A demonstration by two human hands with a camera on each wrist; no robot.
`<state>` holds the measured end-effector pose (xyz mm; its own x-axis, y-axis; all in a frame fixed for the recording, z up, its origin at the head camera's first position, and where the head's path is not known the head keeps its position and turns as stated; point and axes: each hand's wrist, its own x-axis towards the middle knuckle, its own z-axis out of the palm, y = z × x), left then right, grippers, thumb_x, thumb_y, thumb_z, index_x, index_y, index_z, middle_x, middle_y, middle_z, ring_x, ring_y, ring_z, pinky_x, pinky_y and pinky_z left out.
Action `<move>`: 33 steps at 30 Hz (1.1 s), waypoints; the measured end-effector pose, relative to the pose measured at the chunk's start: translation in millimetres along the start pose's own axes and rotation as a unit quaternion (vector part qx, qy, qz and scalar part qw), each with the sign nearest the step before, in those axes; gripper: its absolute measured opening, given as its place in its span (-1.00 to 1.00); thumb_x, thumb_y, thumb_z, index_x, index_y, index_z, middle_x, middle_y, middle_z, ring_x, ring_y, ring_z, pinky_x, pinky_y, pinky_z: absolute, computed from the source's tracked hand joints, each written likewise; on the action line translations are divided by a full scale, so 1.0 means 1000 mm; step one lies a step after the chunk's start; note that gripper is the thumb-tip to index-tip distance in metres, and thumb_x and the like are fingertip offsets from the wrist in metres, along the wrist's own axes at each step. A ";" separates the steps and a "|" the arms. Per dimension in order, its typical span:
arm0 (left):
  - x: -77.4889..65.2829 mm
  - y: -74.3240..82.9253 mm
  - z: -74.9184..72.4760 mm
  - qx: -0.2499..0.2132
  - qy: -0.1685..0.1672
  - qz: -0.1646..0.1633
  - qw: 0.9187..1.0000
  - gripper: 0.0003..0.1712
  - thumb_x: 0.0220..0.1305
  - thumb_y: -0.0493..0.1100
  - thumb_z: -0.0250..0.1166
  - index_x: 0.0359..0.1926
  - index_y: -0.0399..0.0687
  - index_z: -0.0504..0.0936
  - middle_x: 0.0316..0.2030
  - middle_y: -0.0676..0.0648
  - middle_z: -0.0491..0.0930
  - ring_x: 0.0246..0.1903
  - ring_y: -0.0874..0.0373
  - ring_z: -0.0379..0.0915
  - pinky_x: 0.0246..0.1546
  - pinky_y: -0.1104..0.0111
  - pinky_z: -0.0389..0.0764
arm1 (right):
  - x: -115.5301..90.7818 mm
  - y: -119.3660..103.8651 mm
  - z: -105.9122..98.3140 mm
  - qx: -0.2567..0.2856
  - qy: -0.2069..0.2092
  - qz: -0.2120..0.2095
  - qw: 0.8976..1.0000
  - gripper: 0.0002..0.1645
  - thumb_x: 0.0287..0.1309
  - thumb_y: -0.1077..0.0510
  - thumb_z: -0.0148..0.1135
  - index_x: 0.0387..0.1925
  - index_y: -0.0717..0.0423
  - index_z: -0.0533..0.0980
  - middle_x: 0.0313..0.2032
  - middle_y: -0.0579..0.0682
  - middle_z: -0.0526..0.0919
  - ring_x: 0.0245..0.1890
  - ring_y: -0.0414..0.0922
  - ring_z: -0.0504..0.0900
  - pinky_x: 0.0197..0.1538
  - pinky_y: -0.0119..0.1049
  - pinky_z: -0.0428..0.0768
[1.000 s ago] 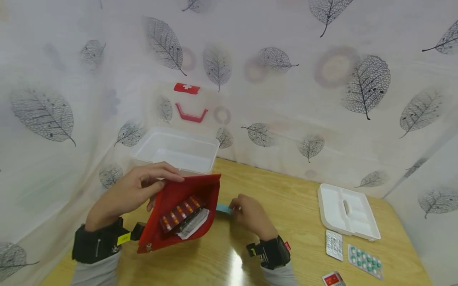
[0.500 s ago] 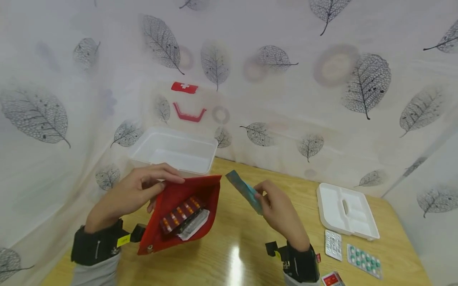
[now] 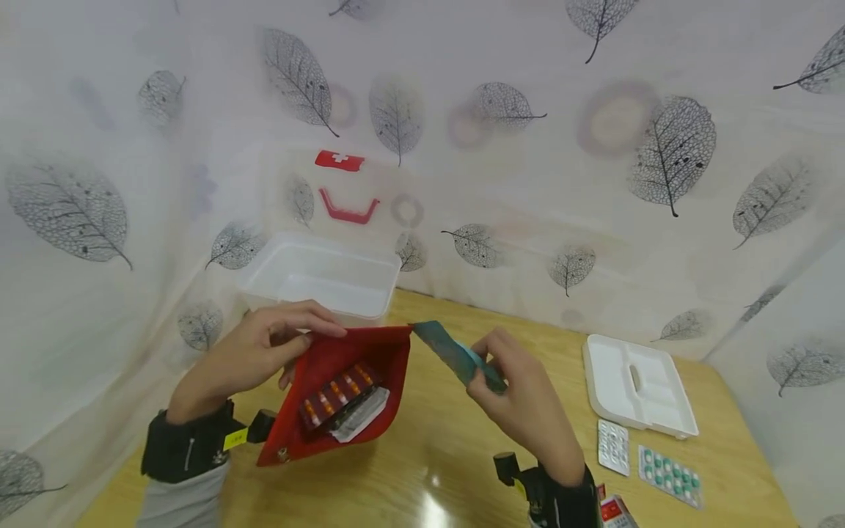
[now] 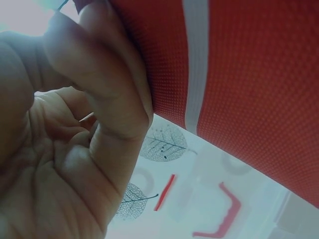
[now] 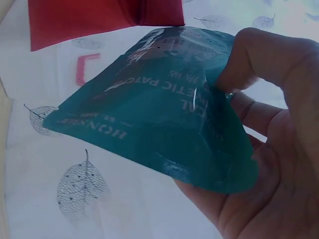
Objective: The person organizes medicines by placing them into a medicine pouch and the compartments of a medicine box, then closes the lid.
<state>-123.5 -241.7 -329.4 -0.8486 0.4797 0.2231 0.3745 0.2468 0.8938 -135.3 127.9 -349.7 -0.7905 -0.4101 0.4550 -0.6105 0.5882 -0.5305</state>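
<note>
My left hand (image 3: pixel 264 345) pinches the upper edge of a red fabric pouch (image 3: pixel 330 444), whose mouth gapes toward me. Inside it lie a blister pack of orange-and-red capsules (image 3: pixel 338 396) and a silvery packet (image 3: pixel 361 415). In the left wrist view the pouch's outer side (image 4: pixel 249 74) shows a pale stripe. My right hand (image 3: pixel 528 400) pinches a teal foil sachet (image 3: pixel 442 348) by one end. The sachet's far end is at the pouch's right corner; whether they touch I cannot tell. White print ending in "PATCH" marks the sachet (image 5: pixel 149 109) in the right wrist view.
Behind the pouch stands a white open box (image 3: pixel 330 286). On the right of the table (image 3: pixel 455 440) are a white divided tray (image 3: pixel 640 385), a silver blister pack (image 3: pixel 614 447), a green-and-white capsule pack (image 3: pixel 670 477) and a red-and-white packet (image 3: pixel 615 511). A leaf-print curtain (image 3: pixel 429 198) hangs behind.
My right hand has lifted the teal sachet from beside the pouch, carried it up and right, then tilted its far end toward the pouch's corner. My left hand keeps holding the pouch nearly still.
</note>
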 end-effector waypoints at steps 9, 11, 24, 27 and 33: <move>-0.004 -0.004 0.000 -0.005 0.002 0.016 1.000 -0.61 0.47 -0.47 0.02 0.15 -0.21 0.65 0.12 -0.12 0.58 -0.64 0.10 0.46 -0.75 0.32 0.55 | -0.003 -0.022 -0.005 -0.039 0.069 -0.070 0.994 -0.70 -0.01 0.38 0.23 -0.28 -0.07 0.57 -0.26 -0.25 0.50 -0.35 -0.32 0.54 -0.30 -0.39 0.57; -0.005 -0.003 0.001 -0.002 0.003 0.014 1.000 -0.60 0.46 -0.47 0.02 0.15 -0.21 0.65 0.13 -0.11 0.58 -0.65 0.10 0.46 -0.75 0.32 0.54 | -0.003 -0.028 -0.002 -0.017 0.064 -0.093 0.993 -0.69 0.02 0.39 0.27 -0.26 -0.06 0.61 -0.19 -0.19 0.55 -0.24 -0.27 0.59 -0.22 -0.40 0.58; 0.005 -0.004 0.007 -0.022 -0.024 0.042 0.999 -0.61 0.46 -0.49 -0.01 0.15 -0.29 0.63 0.09 -0.25 0.56 -0.64 0.11 0.48 -0.77 0.33 0.52 | 0.003 -0.058 0.050 -0.019 0.033 -0.209 0.977 -0.72 0.02 0.33 0.51 -0.24 -0.06 0.77 -0.18 -0.18 0.61 -0.06 -0.17 0.53 -0.08 -0.44 0.58; 0.007 -0.005 0.008 -0.022 -0.025 0.044 0.998 -0.61 0.46 -0.49 0.00 0.15 -0.25 0.64 0.10 -0.24 0.58 -0.41 -0.01 0.59 -0.74 0.34 0.54 | 0.003 -0.060 0.054 -0.006 0.026 -0.228 0.973 -0.70 0.00 0.34 0.52 -0.21 -0.02 0.77 -0.15 -0.15 0.60 -0.08 -0.18 0.56 -0.08 -0.49 0.60; 0.009 -0.006 0.010 -0.026 -0.030 0.036 0.999 -0.60 0.46 -0.48 0.02 0.15 -0.20 0.65 0.09 -0.17 0.60 -0.35 -0.20 0.59 -0.74 0.34 0.54 | 0.003 -0.062 0.058 -0.005 0.023 -0.220 0.975 -0.66 -0.01 0.36 0.50 -0.16 0.00 0.76 -0.11 -0.11 0.60 -0.09 -0.20 0.59 -0.03 -0.50 0.60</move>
<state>-130.0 -230.5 -336.1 -0.7950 0.5454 0.2656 0.4130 0.1661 0.8954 -102.3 49.8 -356.8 -0.4480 -0.5932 0.6688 -0.8897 0.3691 -0.2685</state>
